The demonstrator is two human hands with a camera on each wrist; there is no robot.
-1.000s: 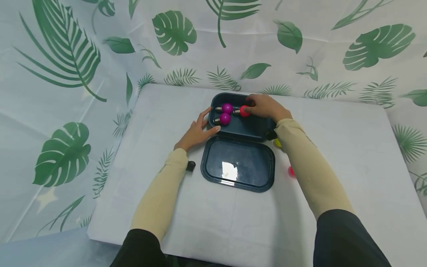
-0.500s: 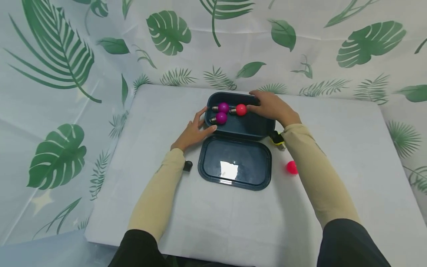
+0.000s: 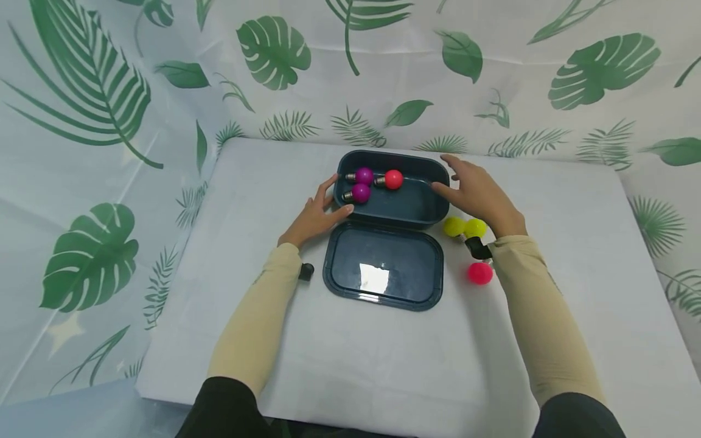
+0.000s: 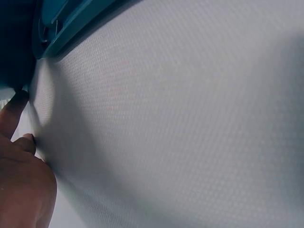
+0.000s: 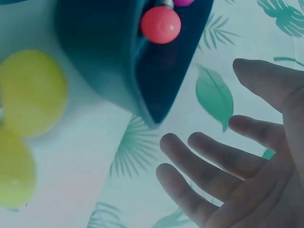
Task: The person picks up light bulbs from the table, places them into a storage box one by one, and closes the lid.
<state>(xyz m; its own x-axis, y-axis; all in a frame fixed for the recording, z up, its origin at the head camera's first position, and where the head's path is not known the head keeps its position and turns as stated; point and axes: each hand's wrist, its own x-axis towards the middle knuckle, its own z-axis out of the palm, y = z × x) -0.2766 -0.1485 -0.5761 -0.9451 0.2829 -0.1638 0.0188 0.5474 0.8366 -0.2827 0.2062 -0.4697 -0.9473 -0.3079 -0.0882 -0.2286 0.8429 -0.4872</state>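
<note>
"Holding anything, that right hand (image 3: pixel 479 193)?"
"No, its grip is loose, fingers spread apart beside the right end of the dark blue box (image 3: pixel 413 205)."
"Where's the red bulb (image 3: pixel 394 179)?"
"Lying inside the box, just right of two purple bulbs (image 3: pixel 361 193)."
"And the left hand (image 3: pixel 313 220)?"
"Unclenched, with extended fingers against the box's left end."
"What's nearby?"
"The lid (image 3: pixel 394 255) lies in front; two yellow bulbs (image 3: pixel 474 228) and a pink bulb (image 3: pixel 479 274) sit to the right, on the white table (image 3: pixel 350 359)."

Dark-blue box (image 3: pixel 421 204), purple bulbs (image 3: pixel 361 193), leaf-print backdrop (image 3: pixel 274 55)
</note>
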